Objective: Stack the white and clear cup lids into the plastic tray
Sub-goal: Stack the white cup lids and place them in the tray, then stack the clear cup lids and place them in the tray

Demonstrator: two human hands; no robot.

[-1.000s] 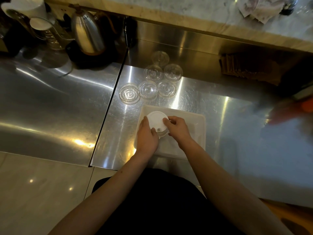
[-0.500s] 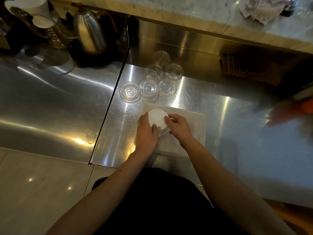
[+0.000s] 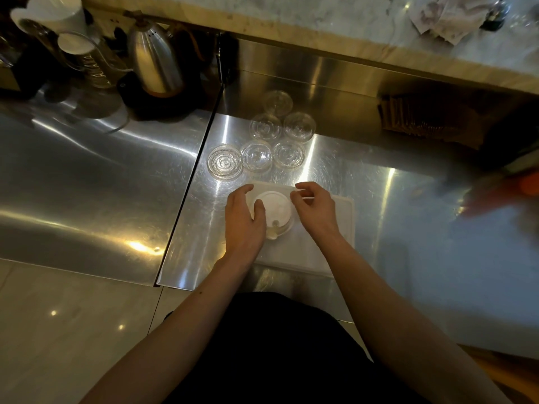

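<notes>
White lid [image 3: 275, 207] sits in the tray [image 3: 347, 225], stacking under way.
Left hand [image 3: 243, 220] relaxed, thumb resting on it; right hand [image 3: 315, 208] loosely curled, empty. Next, I judge: fetch clear lids [image 3: 256, 156] beyond the tray.

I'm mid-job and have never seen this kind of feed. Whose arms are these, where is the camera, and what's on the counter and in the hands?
There is no machine here. These are a person's two bare hands, filmed by one wide camera worn on their head and looking down. On the steel counter sits a plastic tray with a white lid inside. The left hand rests its thumb on that lid. The right hand hovers beside it with fingers curled, and I cannot tell whether it holds anything. Six clear lids lie beyond the tray.
</notes>
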